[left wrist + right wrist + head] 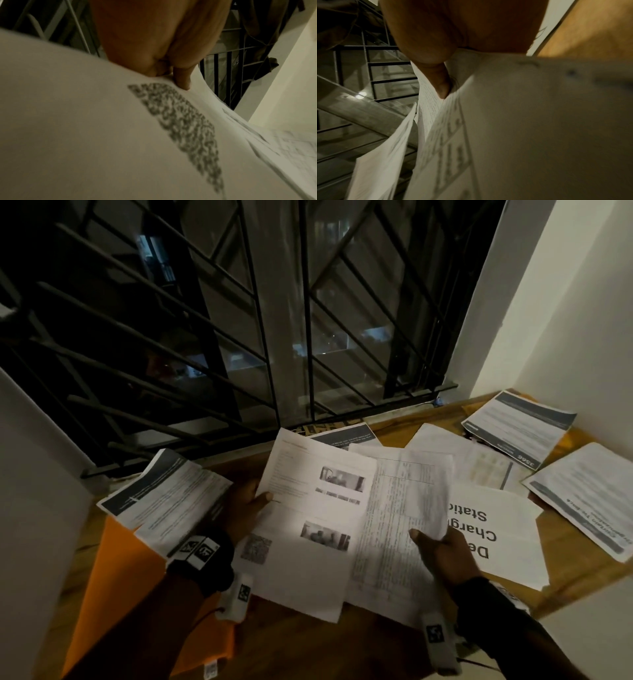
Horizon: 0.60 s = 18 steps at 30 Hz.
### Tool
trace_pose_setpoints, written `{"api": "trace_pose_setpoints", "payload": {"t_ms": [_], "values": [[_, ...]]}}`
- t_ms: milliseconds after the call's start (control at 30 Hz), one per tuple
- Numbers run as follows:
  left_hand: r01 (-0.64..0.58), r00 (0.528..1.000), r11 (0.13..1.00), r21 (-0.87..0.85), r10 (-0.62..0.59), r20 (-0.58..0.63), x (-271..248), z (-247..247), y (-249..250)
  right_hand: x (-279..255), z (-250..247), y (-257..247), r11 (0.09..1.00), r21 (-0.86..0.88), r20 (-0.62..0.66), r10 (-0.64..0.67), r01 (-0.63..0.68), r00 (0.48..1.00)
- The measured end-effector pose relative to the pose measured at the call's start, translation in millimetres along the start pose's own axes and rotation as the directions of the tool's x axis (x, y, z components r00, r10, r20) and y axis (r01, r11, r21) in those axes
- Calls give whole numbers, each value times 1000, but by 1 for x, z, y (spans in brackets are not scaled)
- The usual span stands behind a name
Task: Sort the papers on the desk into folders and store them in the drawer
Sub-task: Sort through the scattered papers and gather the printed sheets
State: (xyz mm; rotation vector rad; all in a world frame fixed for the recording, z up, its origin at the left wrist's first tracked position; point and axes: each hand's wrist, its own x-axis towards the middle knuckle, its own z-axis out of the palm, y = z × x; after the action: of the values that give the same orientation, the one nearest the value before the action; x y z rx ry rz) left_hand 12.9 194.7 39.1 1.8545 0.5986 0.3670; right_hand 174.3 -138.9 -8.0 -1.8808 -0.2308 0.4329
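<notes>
My left hand [248, 510] holds a white sheet with photos and a QR code [308, 525] by its left edge, thumb on top; the left wrist view shows the thumb pressed on that sheet [120, 135] beside the blurred code. My right hand [442, 556] pinches a sheet printed with a table [397, 525], lifted above the wooden desk [565, 546]; the right wrist view shows the thumb pressing into the folded table sheet [447, 135]. An orange folder [126, 573] lies at the left under a stack of dark-banded forms [168, 494].
More papers cover the desk: a big-lettered sign [496, 529], pale sheets [472, 460], banded forms at the far right [520, 429] and right edge [589, 498]. A barred window [274, 320] rises behind the desk. White walls close both sides.
</notes>
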Motion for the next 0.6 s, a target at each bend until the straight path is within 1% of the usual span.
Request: {"api": "trace_pose_setpoints", "payload": {"t_ms": [67,167,267,333,400,433,500,600], "values": [[61,998,996,-71,-61,-4,-5,15,-4,0,13,-8,997,74,34,-35,33,999],[163,986,973,-165,-165,-2,-12,34,-9,0,30,-26,979,164,99,-142,125,985],[226,970,943,-244,-242,-34,-15,48,-8,5,44,-35,972,201,170,-157,122,973],[224,969,934,-279,-244,-37,-17,52,-5,10,53,-38,969,198,206,-191,151,960],[203,973,921,-332,-227,-34,-20,50,1,14,61,-44,967,174,230,-224,187,947],[185,976,918,-352,-214,-44,-20,47,3,16,65,-47,962,190,249,-239,194,939],[140,980,922,-361,-182,-85,-19,37,8,22,73,-56,950,245,295,-265,195,918],[61,979,938,-340,-123,-164,-15,22,16,27,83,-75,938,302,331,-271,171,904]]}}
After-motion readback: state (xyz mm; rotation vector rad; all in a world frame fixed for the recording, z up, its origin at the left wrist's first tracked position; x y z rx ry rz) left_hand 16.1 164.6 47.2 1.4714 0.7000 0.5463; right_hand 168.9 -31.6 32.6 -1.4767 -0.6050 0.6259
